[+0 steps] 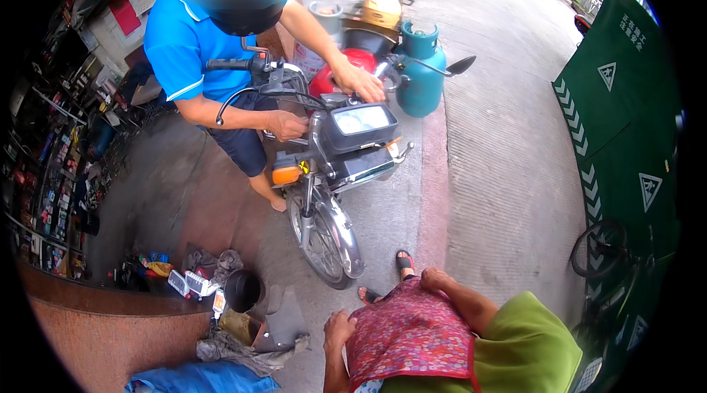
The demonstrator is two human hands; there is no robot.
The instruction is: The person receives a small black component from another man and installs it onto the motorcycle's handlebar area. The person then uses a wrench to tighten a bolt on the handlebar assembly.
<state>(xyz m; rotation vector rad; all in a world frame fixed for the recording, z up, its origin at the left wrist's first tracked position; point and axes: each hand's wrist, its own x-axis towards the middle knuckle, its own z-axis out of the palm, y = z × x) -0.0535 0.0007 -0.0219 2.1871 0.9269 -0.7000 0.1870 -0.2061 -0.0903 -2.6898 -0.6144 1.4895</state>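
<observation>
My left hand (339, 330) is at the left edge of the red flower-patterned apron (412, 334) that I wear, its fingers curled at the cloth. On the apron's far right corner my right hand (437, 280) is closed, gripping the fabric; its fingertips are partly hidden. Ahead of me a motorcycle (324, 223) stands with its front wheel turned toward me. A person in a blue shirt (175, 43) is beside it, one hand (287, 125) near the headlight bracket and the other hand (359, 81) over the handlebar area. Neither of my hands touches the motorcycle.
A teal gas cylinder (421, 87) stands beside the motorcycle. Bottles (197, 284), a dark round container (243, 290), rags and a blue cloth (199, 378) lie at lower left. Crowded shelves (55, 187) line the left. A green barrier (626, 113) and a bicycle (600, 249) are at right.
</observation>
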